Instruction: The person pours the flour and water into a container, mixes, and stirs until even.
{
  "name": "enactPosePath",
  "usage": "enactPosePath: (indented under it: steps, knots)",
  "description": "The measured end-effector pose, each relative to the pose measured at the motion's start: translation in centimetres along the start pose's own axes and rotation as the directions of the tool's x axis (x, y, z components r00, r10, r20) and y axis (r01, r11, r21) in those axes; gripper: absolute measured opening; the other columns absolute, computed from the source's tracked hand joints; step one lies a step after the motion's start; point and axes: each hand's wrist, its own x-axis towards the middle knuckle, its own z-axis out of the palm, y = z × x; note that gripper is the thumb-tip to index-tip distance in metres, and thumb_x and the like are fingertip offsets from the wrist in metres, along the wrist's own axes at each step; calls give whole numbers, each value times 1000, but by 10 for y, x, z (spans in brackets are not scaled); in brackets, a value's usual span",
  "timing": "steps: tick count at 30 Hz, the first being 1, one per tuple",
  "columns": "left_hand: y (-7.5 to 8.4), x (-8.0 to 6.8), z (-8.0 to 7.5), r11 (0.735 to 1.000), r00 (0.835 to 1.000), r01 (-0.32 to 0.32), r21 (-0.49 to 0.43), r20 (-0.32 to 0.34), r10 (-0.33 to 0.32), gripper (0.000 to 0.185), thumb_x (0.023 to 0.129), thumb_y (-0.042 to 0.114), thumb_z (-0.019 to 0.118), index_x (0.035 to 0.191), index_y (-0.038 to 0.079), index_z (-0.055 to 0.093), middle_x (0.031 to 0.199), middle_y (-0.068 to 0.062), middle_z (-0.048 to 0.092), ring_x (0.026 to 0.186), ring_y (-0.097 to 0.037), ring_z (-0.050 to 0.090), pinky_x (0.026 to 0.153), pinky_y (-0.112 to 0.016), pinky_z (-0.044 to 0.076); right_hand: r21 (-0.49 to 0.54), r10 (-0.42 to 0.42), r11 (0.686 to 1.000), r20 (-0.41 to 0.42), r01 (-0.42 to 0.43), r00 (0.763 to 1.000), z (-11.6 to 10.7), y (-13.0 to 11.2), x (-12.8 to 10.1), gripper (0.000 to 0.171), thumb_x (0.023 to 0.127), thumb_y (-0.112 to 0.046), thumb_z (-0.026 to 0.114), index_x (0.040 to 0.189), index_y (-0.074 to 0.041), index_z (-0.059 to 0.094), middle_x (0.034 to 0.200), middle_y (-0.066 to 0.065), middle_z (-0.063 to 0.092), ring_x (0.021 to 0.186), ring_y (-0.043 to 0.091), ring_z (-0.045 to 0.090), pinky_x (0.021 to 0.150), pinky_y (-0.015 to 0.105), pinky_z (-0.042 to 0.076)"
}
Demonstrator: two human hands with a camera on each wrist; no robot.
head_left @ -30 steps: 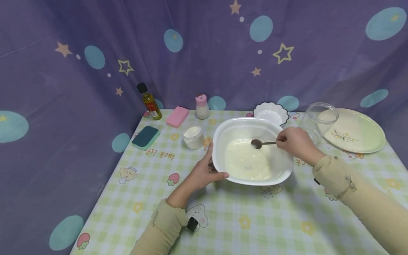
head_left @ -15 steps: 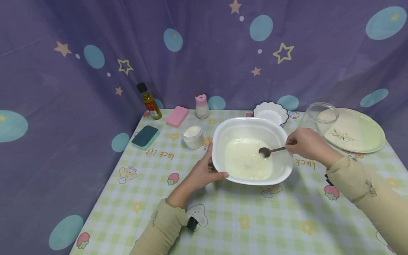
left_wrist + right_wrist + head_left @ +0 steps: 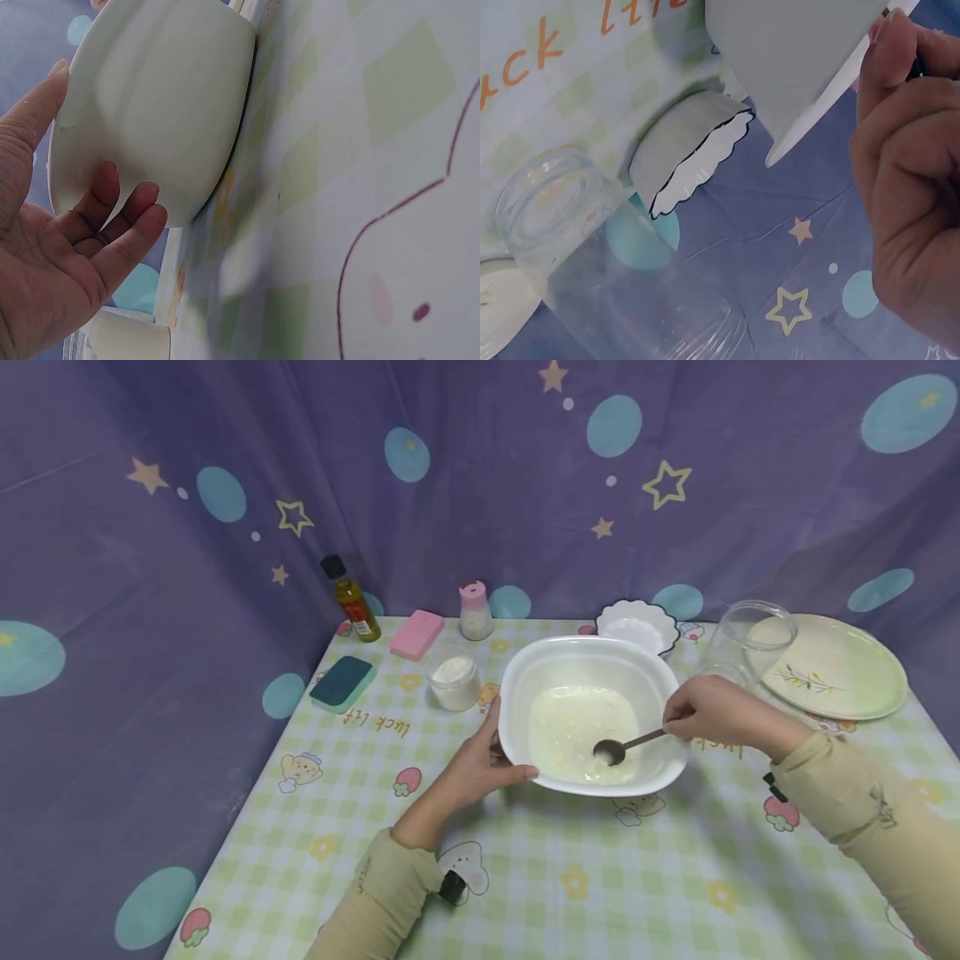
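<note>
A white basin (image 3: 592, 656) on the table holds a pale, creamy liquid (image 3: 573, 718) with small lumps. At its left side, my left hand (image 3: 476, 764) holds the basin, thumb at the rim. The left wrist view shows curved fingers (image 3: 124, 217) against the outer wall. Over the basin's right rim, my right hand (image 3: 708, 714) pinches the handle of a dark brown spoon (image 3: 611, 752). The spoon's bowl sits in the liquid near the front. In the right wrist view, my right hand (image 3: 915, 165) is curled, and the spoon is mostly hidden behind the basin.
Left of the basin stand a jar of white powder (image 3: 454, 683), sponges (image 3: 343, 683), an oil bottle (image 3: 354, 603) and a pink-topped shaker (image 3: 476, 612). Behind and right are a scalloped dish (image 3: 637, 627), a clear container (image 3: 750, 639) and an oval plate (image 3: 847, 668).
The spoon's bowl has moved right and then back left toward the front of the basin. My right hand has shifted right and nearer. The left hand and basin have stayed in place.
</note>
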Motion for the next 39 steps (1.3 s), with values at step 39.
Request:
enactPosePath:
  steps: [39]
  knots:
    - [-1, 0, -1, 1000, 1000, -8, -16, 7, 8, 117, 80, 17, 82, 157, 27, -6, 125, -20, 62, 110, -29, 63, 91, -43, 52, -113, -49, 994, -418, 1, 907, 40, -13, 52, 11, 84, -3, 66, 78, -4, 74, 72, 4, 69, 64, 20, 57, 67, 42, 49]
